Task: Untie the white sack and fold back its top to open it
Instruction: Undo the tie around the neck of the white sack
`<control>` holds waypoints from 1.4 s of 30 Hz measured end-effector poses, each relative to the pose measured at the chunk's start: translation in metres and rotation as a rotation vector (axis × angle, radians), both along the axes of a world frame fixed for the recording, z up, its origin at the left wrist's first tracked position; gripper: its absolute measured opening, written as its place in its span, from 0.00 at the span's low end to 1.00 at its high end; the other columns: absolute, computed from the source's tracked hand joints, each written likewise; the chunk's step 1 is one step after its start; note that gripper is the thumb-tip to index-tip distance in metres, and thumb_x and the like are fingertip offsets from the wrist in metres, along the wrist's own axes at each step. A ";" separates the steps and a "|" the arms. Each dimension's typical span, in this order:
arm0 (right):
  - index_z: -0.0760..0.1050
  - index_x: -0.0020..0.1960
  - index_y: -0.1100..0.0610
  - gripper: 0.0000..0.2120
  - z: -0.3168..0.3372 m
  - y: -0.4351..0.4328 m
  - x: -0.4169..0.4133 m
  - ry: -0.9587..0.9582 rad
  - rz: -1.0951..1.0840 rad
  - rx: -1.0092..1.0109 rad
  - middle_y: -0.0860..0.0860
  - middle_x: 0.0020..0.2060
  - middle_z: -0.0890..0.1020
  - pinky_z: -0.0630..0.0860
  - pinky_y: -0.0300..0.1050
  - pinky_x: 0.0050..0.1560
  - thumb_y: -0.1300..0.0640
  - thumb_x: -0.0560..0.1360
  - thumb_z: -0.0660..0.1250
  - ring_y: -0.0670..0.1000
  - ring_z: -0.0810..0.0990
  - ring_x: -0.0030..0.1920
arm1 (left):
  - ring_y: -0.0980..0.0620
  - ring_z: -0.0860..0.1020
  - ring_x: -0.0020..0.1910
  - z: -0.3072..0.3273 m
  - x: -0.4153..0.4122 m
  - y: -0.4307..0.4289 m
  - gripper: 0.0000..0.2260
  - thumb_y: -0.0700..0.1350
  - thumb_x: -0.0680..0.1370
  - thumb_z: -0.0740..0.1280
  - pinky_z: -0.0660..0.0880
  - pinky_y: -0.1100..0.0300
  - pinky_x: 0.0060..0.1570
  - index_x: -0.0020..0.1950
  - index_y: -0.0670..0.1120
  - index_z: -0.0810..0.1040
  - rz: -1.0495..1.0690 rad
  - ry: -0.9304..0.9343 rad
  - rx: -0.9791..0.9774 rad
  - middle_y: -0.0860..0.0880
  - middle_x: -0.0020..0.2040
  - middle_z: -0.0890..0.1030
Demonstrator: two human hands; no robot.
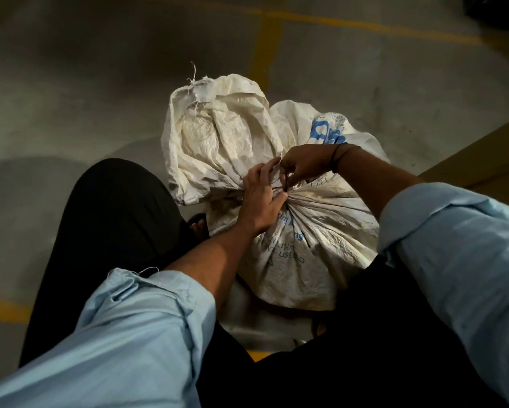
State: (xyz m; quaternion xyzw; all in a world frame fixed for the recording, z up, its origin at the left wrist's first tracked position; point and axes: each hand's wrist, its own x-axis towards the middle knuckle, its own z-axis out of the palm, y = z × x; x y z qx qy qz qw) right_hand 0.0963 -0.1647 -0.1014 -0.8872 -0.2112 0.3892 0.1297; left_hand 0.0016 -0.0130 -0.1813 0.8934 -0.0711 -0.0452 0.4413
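A white woven sack [303,248] with blue print stands on the floor between my knees. Its neck [291,198] is gathered tight and bound with a thin string. Above the tie the loose top [215,134] flops to the far left, frayed at its edge. My left hand [262,198] presses on the gathered neck with fingers spread. My right hand [300,166] pinches the string at the knot with thumb and forefinger. The knot itself is mostly hidden behind my fingers.
Grey concrete floor [85,98] with yellow painted lines [265,45] lies all around. A brown cardboard surface [488,148] sits at the right. My legs in black trousers [106,231] flank the sack, and a sandalled foot [197,225] shows beside it.
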 end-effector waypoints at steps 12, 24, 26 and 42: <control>0.81 0.52 0.63 0.05 -0.002 -0.024 -0.011 0.127 -0.354 0.305 0.58 0.45 0.82 0.75 0.43 0.46 0.62 0.79 0.69 0.53 0.77 0.44 | 0.42 0.65 0.68 0.004 -0.002 -0.003 0.34 0.48 0.72 0.67 0.64 0.41 0.69 0.78 0.51 0.63 0.016 -0.009 0.008 0.43 0.68 0.65; 0.81 0.54 0.60 0.11 -0.014 -0.030 -0.019 -0.082 -0.456 0.306 0.60 0.48 0.85 0.81 0.53 0.54 0.53 0.79 0.69 0.53 0.81 0.43 | 0.44 0.65 0.67 0.006 0.000 -0.003 0.33 0.46 0.73 0.67 0.64 0.39 0.69 0.77 0.54 0.62 0.000 -0.033 -0.017 0.46 0.67 0.65; 0.82 0.54 0.60 0.09 -0.014 -0.030 -0.020 -0.079 -0.491 0.357 0.60 0.50 0.84 0.81 0.52 0.53 0.55 0.79 0.69 0.52 0.80 0.43 | 0.44 0.66 0.67 0.005 0.000 -0.003 0.33 0.46 0.73 0.66 0.64 0.40 0.68 0.77 0.54 0.62 0.001 -0.033 -0.016 0.46 0.66 0.65; 0.81 0.52 0.60 0.09 -0.024 -0.027 -0.027 -0.350 -0.430 0.345 0.54 0.47 0.81 0.79 0.56 0.56 0.54 0.79 0.69 0.55 0.80 0.48 | 0.45 0.65 0.64 0.003 0.003 -0.003 0.31 0.45 0.74 0.66 0.62 0.47 0.67 0.77 0.55 0.63 0.004 -0.062 0.005 0.45 0.65 0.65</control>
